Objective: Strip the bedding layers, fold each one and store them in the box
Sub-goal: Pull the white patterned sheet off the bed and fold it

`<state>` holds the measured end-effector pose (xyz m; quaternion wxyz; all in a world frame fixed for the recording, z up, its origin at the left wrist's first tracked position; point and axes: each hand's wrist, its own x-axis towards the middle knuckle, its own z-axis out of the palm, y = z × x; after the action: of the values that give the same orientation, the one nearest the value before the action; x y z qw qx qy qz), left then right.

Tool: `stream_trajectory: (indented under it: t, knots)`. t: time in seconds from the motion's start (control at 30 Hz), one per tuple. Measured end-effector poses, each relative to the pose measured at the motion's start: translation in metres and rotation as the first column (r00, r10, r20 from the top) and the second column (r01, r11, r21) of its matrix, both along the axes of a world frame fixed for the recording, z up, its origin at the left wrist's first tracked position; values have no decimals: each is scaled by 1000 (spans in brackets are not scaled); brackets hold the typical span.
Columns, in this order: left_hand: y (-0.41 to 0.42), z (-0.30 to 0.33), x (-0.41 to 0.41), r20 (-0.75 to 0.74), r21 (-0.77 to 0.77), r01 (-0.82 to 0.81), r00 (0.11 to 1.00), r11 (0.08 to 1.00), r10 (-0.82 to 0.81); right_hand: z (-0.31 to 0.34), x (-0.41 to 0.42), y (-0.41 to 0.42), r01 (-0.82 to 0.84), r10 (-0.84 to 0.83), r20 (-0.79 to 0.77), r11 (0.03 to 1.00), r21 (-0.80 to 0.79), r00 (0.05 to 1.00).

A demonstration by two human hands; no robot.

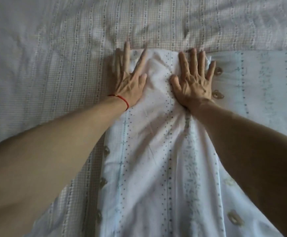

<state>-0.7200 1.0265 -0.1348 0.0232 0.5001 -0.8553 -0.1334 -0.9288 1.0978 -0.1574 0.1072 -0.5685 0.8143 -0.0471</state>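
Note:
A white bedding layer (149,151) with dotted lines and leaf stripes lies folded into a long strip across the bed, running from the bottom of the view toward its far end. My left hand (130,77), a red string on its wrist, presses flat on the strip's far left corner with fingers straight and spread. My right hand (193,79) presses flat on the far right corner, fingers spread too. Both palms push down on the cloth.
A pink checked sheet (53,65) with pale stripes covers the bed under and around the strip, wrinkled at the far right. Another flat part of white patterned fabric (262,86) with brown ring marks lies to the right.

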Motion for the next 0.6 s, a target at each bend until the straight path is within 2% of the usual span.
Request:
stream_trajectory:
  t: [0.07,0.13,0.2,0.27,0.37,0.47,0.53,0.6]
  knots:
    - [55,0,24,50,6,15,999,1000,-15,15,6,13,-5,5,-4,999,44,1000]
    - [117,-1,53,110,8,-24,994,1000,23,32,30,53,-95,96,-2,995,41,995]
    - [185,4,80,133,-10,-54,990,998,55,45,70,137,-231,229,127,973,2,965]
    - [244,12,103,106,-36,-84,990,996,88,53,103,231,-295,285,209,955,18,936]
    - [318,16,130,167,-2,-146,975,989,144,50,115,325,-252,229,215,964,86,949]
    - [355,30,137,242,90,-226,950,970,198,60,114,366,-216,173,248,964,156,953]
    - [351,43,133,123,157,-355,933,921,339,63,114,378,-261,208,266,948,183,941]
    - [328,58,131,6,261,-533,835,805,551,66,113,379,-283,225,276,939,193,934]
